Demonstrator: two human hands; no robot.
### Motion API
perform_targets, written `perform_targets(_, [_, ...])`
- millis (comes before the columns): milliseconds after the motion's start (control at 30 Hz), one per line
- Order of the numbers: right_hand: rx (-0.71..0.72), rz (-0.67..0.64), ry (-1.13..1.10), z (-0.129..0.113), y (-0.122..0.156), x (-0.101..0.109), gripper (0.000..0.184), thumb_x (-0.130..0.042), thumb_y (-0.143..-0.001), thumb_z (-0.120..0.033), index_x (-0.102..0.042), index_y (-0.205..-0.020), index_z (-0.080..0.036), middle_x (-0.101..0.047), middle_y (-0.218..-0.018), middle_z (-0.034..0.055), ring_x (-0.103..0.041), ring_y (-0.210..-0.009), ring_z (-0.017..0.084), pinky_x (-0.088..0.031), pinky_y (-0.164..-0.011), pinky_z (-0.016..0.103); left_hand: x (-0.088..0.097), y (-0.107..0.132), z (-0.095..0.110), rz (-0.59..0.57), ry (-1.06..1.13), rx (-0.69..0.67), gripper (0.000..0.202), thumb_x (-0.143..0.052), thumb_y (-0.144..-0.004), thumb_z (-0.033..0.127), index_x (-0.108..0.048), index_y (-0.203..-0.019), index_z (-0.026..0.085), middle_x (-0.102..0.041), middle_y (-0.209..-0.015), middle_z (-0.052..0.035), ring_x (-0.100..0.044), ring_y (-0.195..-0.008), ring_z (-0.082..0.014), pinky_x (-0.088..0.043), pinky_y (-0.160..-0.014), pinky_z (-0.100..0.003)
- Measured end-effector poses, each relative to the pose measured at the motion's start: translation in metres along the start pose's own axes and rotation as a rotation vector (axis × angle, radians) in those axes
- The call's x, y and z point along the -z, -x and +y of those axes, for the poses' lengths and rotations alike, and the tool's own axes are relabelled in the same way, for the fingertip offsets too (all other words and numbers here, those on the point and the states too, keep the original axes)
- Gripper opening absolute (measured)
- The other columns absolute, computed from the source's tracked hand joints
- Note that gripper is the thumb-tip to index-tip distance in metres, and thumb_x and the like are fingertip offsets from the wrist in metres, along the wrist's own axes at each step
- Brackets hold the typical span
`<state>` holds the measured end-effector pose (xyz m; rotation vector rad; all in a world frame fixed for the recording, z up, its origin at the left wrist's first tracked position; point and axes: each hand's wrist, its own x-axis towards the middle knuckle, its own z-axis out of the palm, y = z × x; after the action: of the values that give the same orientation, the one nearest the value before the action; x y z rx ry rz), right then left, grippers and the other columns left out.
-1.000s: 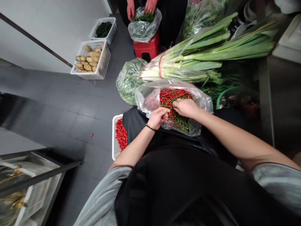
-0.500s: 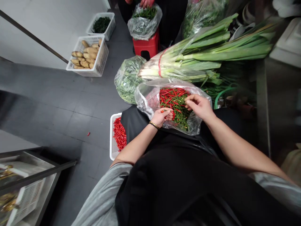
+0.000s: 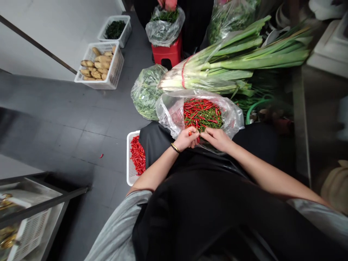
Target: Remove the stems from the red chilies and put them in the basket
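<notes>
A clear plastic bag (image 3: 171, 112) rests on my lap, full of red chillies (image 3: 202, 112) with green stems. My left hand (image 3: 186, 138), with a bracelet at the wrist, is closed around a few red chillies at the bag's near edge. My right hand (image 3: 217, 138) is right beside it, fingers pinched on a chilli held between both hands. A white basket (image 3: 130, 159) of loose red chillies sits on the floor by my left knee.
A bundle of leeks (image 3: 231, 61) lies behind the bag, next to a bag of greens (image 3: 146, 90). Another person's hands (image 3: 168, 4) work in a bag on a red stool (image 3: 167, 54). White baskets of ginger (image 3: 99, 65) and dark greens (image 3: 115, 29) stand far left. A metal rack (image 3: 32, 206) is near left.
My right hand came back from the middle of the bag to its near edge and now meets my left hand. The left hand barely moved.
</notes>
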<state>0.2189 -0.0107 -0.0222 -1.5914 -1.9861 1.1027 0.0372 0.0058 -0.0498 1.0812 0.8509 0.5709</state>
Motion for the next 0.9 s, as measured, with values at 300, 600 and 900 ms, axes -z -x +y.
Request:
perform_targets(300, [-0.181, -0.342, -0.362, 0.03, 0.022, -0.004, 0.047, -0.045, -0.084, -0.057, -0.051, -0.055, -0.021, -0.041, -0.039, -0.0047, -0.039, -0.037, 0.011, -0.03, -0.042, 0.024, -0.015, 0.004, 0.002, -0.264, -0.349, -0.061, 0.039, -0.066, -0.074, 0.053, -0.054, -0.074, 0.016, -0.052, -0.057, 0.0039, -0.045, -0.051, -0.008, -0.033, -0.053, -0.022])
perform_targets(600, [0.046, 0.205, -0.176, -0.005, 0.021, -0.004, 0.041, -0.048, -0.086, -0.042, -0.048, -0.051, -0.02, -0.047, -0.051, -0.0014, -0.044, -0.051, 0.011, -0.035, -0.054, 0.025, -0.019, -0.001, 0.007, -0.074, -0.35, -0.134, 0.047, -0.066, -0.072, 0.056, -0.043, -0.06, 0.016, -0.035, -0.056, 0.0066, -0.029, -0.055, -0.0065, -0.026, -0.055, -0.023])
perform_targets(900, [-0.282, 0.122, -0.114, 0.027, 0.001, 0.029, 0.03, -0.05, -0.083, -0.047, -0.06, -0.085, -0.019, -0.059, -0.058, 0.0016, -0.055, -0.05, 0.016, -0.043, -0.051, 0.028, -0.016, 0.011, 0.025, -0.488, 0.129, 0.062, 0.025, -0.062, -0.071, 0.037, -0.057, -0.064, 0.013, -0.055, -0.058, -0.0027, -0.052, -0.05, -0.0119, -0.034, -0.044, -0.022])
